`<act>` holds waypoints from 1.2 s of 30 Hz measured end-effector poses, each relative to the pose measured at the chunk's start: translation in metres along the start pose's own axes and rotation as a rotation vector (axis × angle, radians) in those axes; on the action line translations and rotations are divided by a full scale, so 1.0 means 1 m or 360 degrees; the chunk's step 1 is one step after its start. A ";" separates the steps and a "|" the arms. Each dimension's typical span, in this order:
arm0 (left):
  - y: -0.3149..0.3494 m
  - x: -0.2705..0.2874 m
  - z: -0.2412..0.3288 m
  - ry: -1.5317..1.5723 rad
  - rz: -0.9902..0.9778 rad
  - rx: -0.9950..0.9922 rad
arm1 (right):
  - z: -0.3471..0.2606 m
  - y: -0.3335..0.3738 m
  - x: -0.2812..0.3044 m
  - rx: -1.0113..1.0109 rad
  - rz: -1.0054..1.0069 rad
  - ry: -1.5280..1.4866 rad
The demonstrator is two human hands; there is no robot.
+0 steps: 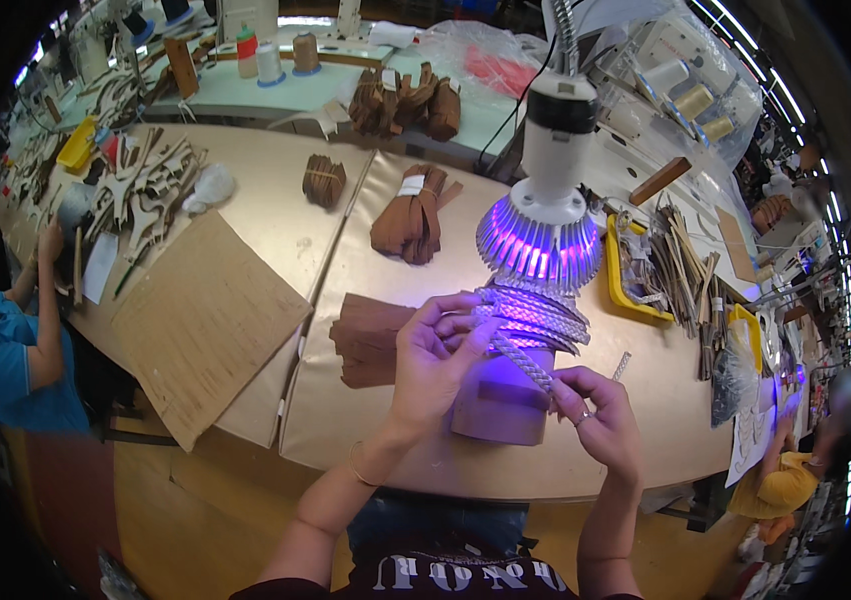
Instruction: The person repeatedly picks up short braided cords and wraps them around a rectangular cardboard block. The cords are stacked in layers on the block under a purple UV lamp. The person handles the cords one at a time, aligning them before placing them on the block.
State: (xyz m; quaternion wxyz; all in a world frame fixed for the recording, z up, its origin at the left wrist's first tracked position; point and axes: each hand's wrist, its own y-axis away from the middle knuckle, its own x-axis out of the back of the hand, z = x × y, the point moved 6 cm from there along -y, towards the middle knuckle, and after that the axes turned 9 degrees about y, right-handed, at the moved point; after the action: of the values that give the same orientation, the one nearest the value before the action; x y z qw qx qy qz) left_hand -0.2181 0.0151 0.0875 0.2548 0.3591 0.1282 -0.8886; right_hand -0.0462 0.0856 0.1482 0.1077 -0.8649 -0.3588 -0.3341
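Note:
A short braided strap (520, 362), pale and silvery in the light, runs slantwise between my hands. My left hand (435, 355) pinches its upper end between thumb and fingers, close against a pile of similar braided straps (540, 315). Lower right, my right hand (597, 412) grips the other end with thumb and forefinger; a ring shows on one finger. The pile rests on a round tan drum-like stand (500, 418). Just above it hangs a lamp (540, 240) with a finned metal head, throwing purple light over the straps and my fingertips.
Brown strip bundles (410, 220) lie left of the lamp, beside a large tan sheet (210, 325). Yellow trays (635, 300) and a heap of thin strips (685, 265) stand at right. Thread cones (270, 65) line the back. A blue-clad person (20, 340) works at far left.

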 end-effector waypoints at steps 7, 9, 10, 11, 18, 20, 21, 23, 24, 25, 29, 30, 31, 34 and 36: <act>0.050 -0.013 -0.039 0.0219 0.0132 0.0061 | -0.035 0.020 -0.011 0.0302 0.0198 0.1136; 0.064 -0.001 -0.033 -0.0323 0.0158 -0.0248 | -0.024 0.014 -0.011 0.0080 0.0158 0.0889; 0.069 0.006 -0.026 -0.0657 0.0178 -0.0473 | -0.019 0.011 -0.010 -0.0026 0.0138 0.0768; 0.075 0.012 -0.021 -0.1001 0.0203 -0.0687 | -0.017 0.008 -0.010 -0.0077 0.0081 0.0723; 0.102 0.033 -0.049 -0.1412 -0.0055 -0.0421 | -0.021 -0.009 -0.028 -0.0149 -0.0254 0.0494; 0.102 0.034 -0.057 -0.1387 -0.0080 -0.0371 | -0.019 -0.015 -0.034 -0.0205 -0.0301 0.0469; 0.102 0.034 -0.058 -0.1418 -0.0084 -0.0414 | -0.017 -0.018 -0.037 -0.0230 -0.0315 0.0473; 0.101 0.033 -0.059 -0.1477 -0.0089 -0.0450 | -0.013 -0.023 -0.042 -0.0292 -0.0316 0.0468; 0.100 0.033 -0.060 -0.1480 -0.0092 -0.0456 | -0.010 -0.024 -0.045 -0.0330 -0.0304 0.0460; 0.101 0.033 -0.060 -0.1484 -0.0093 -0.0462 | -0.009 -0.024 -0.047 -0.0368 -0.0292 0.0452; 0.101 0.034 -0.061 -0.1467 -0.0101 -0.0450 | -0.009 -0.023 -0.050 -0.0388 -0.0226 0.0483; 0.101 0.035 -0.061 -0.1466 -0.0101 -0.0456 | -0.009 -0.022 -0.050 -0.0394 -0.0229 0.0526; 0.101 0.035 -0.062 -0.1462 -0.0104 -0.0453 | -0.009 -0.022 -0.051 -0.0399 -0.0230 0.0569; 0.100 0.035 -0.062 -0.1448 -0.0100 -0.0452 | -0.008 -0.022 -0.053 -0.0340 -0.0157 0.0535; 0.100 0.035 -0.062 -0.1447 -0.0093 -0.0446 | -0.008 -0.022 -0.053 -0.0299 -0.0083 0.0537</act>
State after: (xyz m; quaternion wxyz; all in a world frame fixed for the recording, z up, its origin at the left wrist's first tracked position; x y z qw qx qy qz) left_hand -0.1491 -0.0558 0.0142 0.3059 -0.1076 0.1325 -0.9366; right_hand -0.0931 0.0689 0.1181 0.0764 -0.7933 -0.3251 -0.5090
